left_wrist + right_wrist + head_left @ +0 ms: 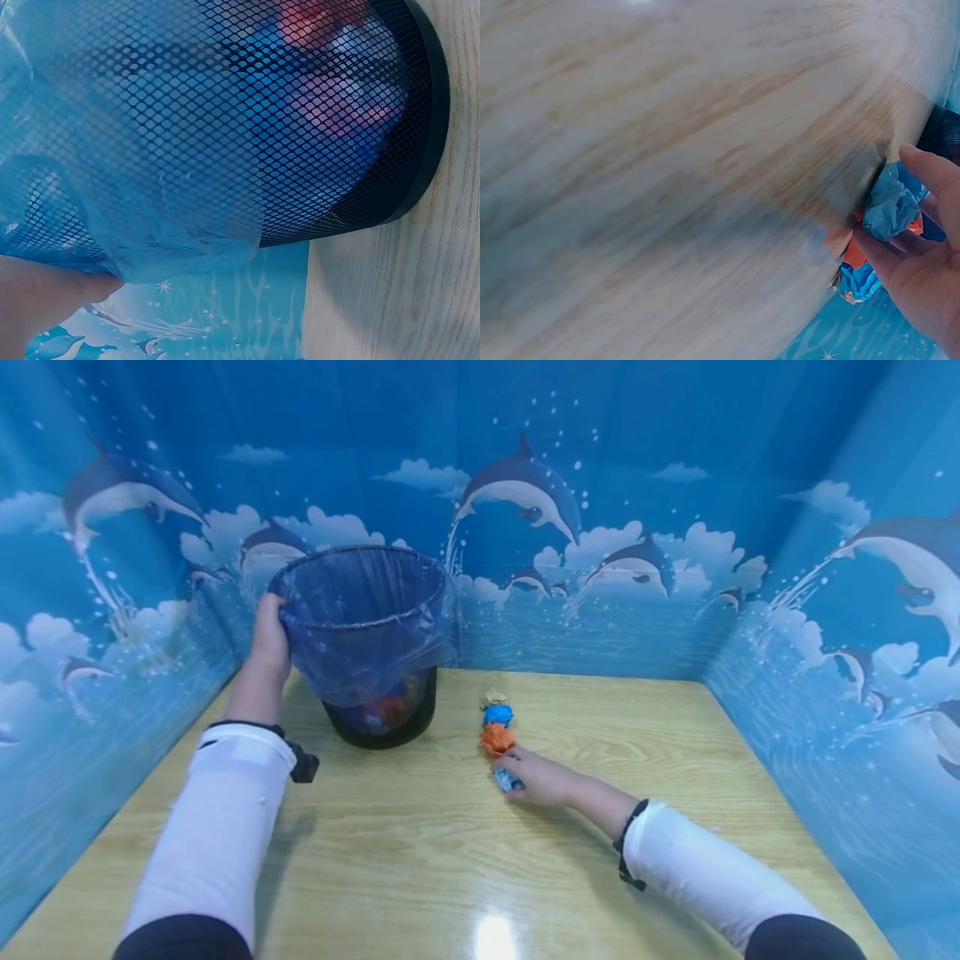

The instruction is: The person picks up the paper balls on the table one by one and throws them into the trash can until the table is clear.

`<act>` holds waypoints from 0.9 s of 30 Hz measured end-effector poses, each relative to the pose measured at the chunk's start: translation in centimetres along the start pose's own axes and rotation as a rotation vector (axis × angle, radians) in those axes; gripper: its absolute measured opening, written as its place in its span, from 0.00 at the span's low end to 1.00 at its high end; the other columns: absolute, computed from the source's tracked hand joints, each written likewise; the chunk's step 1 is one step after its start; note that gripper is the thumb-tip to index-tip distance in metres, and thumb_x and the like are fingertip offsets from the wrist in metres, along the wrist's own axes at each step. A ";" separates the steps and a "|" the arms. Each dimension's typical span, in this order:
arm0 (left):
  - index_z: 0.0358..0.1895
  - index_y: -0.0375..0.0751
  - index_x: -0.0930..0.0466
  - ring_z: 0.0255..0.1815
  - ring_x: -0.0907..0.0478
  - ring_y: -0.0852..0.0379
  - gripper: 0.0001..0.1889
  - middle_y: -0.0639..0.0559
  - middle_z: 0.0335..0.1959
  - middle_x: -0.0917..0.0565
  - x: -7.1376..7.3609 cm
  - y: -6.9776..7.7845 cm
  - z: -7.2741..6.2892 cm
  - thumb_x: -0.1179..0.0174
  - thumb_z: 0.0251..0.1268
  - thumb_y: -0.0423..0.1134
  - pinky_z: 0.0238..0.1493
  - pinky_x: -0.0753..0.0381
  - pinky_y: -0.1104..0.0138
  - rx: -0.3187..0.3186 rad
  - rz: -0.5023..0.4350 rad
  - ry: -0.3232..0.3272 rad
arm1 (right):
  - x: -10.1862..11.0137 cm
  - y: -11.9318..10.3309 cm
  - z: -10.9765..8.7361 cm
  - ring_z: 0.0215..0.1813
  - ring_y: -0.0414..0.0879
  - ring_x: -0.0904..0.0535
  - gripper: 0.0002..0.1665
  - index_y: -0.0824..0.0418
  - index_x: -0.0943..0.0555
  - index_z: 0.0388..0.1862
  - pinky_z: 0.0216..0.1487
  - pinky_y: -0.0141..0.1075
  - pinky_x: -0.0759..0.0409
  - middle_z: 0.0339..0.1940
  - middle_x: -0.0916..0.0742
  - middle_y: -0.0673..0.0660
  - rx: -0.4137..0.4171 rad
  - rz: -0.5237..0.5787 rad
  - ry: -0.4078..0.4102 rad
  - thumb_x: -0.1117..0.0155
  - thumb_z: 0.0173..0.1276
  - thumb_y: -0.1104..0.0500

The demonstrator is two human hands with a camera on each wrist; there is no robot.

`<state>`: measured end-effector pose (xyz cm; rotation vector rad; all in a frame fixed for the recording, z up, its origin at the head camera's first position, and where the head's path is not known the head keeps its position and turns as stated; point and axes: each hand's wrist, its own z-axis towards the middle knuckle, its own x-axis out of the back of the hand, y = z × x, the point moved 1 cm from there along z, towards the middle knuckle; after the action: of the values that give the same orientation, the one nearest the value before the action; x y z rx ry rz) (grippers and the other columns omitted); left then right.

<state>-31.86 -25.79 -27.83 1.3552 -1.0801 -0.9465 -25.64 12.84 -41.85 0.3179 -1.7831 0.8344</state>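
A black mesh trash bin (381, 727) with a blue plastic liner (352, 652) folded over its rim stands on the left of the table. My left hand (270, 635) grips the bin's side just below the rim, over the liner; part of its fingers is hidden. Through the mesh, red and pale crumpled pieces (345, 97) show inside. My right hand (542, 778) holds a light blue crumpled paper ball (892, 202) between thumb and fingers, low at the table. Just beyond it lie an orange paper ball (497, 739), a bright blue one (498, 716) and a tan one (493, 697) in a row.
The wood-grain table (420, 860) reaches back to a blue curtain (360, 443) printed with dolphins, which also encloses both sides. The bin stands near the table's back left, close to the curtain.
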 end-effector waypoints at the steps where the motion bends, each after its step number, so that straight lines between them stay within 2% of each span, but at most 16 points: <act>1: 0.78 0.55 0.72 0.80 0.72 0.57 0.37 0.60 0.79 0.72 0.0 0.0 0.0 0.73 0.71 0.61 0.77 0.64 0.60 0.000 0.003 -0.002 | 0.0 0.0 0.0 0.61 0.55 0.25 0.28 0.58 0.28 0.66 0.59 0.46 0.25 0.62 0.25 0.61 0.002 -0.001 0.001 0.36 0.68 0.57; 7: 0.78 0.55 0.71 0.80 0.72 0.56 0.37 0.60 0.79 0.72 0.0 0.0 0.0 0.73 0.71 0.61 0.77 0.64 0.60 -0.006 0.001 -0.007 | -0.1 0.3 0.0 0.59 0.55 0.24 0.27 0.59 0.27 0.64 0.57 0.45 0.23 0.62 0.25 0.62 0.016 -0.013 0.025 0.35 0.67 0.59; 13: 0.79 0.55 0.71 0.80 0.72 0.57 0.37 0.60 0.79 0.72 0.0 0.2 -0.2 0.73 0.71 0.61 0.77 0.64 0.60 0.019 -0.002 -0.007 | 0.4 0.4 -0.2 0.58 0.55 0.24 0.25 0.59 0.26 0.62 0.56 0.45 0.23 0.62 0.26 0.63 0.018 -0.009 0.049 0.36 0.66 0.63; 16: 0.78 0.56 0.71 0.80 0.72 0.57 0.37 0.61 0.79 0.71 0.0 0.1 -0.2 0.73 0.71 0.61 0.77 0.64 0.61 0.024 -0.011 -0.011 | 0.7 0.4 -0.3 0.61 0.56 0.25 0.24 0.59 0.27 0.63 0.58 0.45 0.24 0.64 0.27 0.64 0.006 -0.007 0.051 0.37 0.67 0.63; 21: 0.79 0.56 0.70 0.80 0.71 0.58 0.37 0.62 0.79 0.70 0.0 0.1 0.0 0.72 0.71 0.61 0.77 0.64 0.61 0.021 -0.031 -0.017 | 1.1 0.3 -0.3 0.60 0.59 0.25 0.24 0.61 0.26 0.62 0.59 0.48 0.24 0.64 0.27 0.67 0.031 -0.020 0.076 0.37 0.67 0.63; 27: 0.79 0.55 0.69 0.80 0.71 0.58 0.37 0.62 0.79 0.70 0.0 0.1 0.1 0.72 0.70 0.61 0.77 0.65 0.61 0.015 -0.014 -0.015 | 1.7 0.3 -0.2 0.61 0.59 0.24 0.25 0.62 0.26 0.63 0.59 0.48 0.24 0.65 0.27 0.67 0.019 -0.026 0.088 0.36 0.67 0.62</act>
<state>-31.93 -25.84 -27.73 1.3718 -1.0921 -0.9620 -26.29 13.52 -40.42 0.3113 -1.6868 0.8353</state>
